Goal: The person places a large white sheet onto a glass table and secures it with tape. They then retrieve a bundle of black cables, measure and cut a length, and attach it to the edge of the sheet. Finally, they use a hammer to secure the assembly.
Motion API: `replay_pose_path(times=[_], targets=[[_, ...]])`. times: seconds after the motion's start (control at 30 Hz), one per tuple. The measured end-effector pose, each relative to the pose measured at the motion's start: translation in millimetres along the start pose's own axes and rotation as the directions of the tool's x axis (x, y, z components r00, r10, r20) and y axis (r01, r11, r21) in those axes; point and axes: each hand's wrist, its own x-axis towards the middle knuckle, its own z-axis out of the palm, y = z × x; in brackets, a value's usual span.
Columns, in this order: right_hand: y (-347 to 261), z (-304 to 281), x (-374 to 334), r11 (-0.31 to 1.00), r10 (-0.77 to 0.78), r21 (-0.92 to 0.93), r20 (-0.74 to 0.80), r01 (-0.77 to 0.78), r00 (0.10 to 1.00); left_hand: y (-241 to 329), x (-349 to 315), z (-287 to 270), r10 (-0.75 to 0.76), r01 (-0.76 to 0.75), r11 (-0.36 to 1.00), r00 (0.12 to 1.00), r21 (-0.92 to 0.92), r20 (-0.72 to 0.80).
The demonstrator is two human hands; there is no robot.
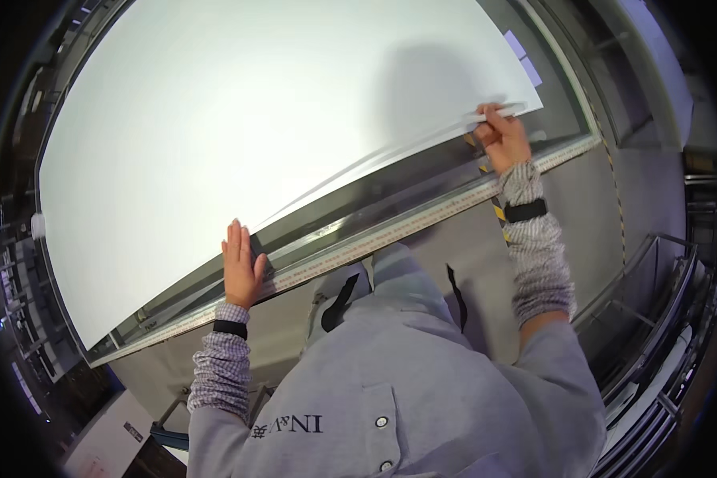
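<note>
A large white sheet covers most of the table in front of me. My left hand lies flat at its near edge, fingers stretched out, the fingertips on the white surface. Near the sheet's right corner, my right hand is closed in a pinch on a slim white strip. Motion blurs it, so I cannot tell whether it is a lifted edge of the sheet or a separate piece. A thin, slanting line, like a raised edge or crease, runs along the sheet between both hands.
The table's near frame carries a ruler-like printed band. Between frame and sheet shows a dark, shiny strip of tabletop. Small pale rectangles lie past the right edge. Metal racks stand at right, a white box at lower left.
</note>
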Motion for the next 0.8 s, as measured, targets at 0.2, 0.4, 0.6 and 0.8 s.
replay_pose_path(times=[0.2, 0.4, 0.6, 0.8], targets=[[-5.1, -69.2, 34.3, 0.613, -0.334, -0.703, 0.184, 0.361, 0.925, 8.9, 5.8, -9.4, -0.016, 0.012, 0.997, 0.999, 0.075, 0.052], [10.0, -76.4, 44.2, 0.309, -0.467, -0.781, 0.372, 0.542, 0.802, 9.4, 6.5, -10.4, -0.020, 0.014, 0.995, 0.997, 0.094, 0.071], [4.1, -76.3, 43.8, 0.168, -0.468, -0.797, 0.454, 0.580, 0.758, 13.8, 10.8, -9.2, -0.026, 0.013, 0.993, 0.994, 0.122, 0.108], [1.5, -70.4, 40.5, 0.150, -0.487, -0.812, 0.436, 0.564, 0.757, 14.9, 10.4, -12.0, -0.034, 0.012, 0.987, 0.990, 0.159, 0.135]])
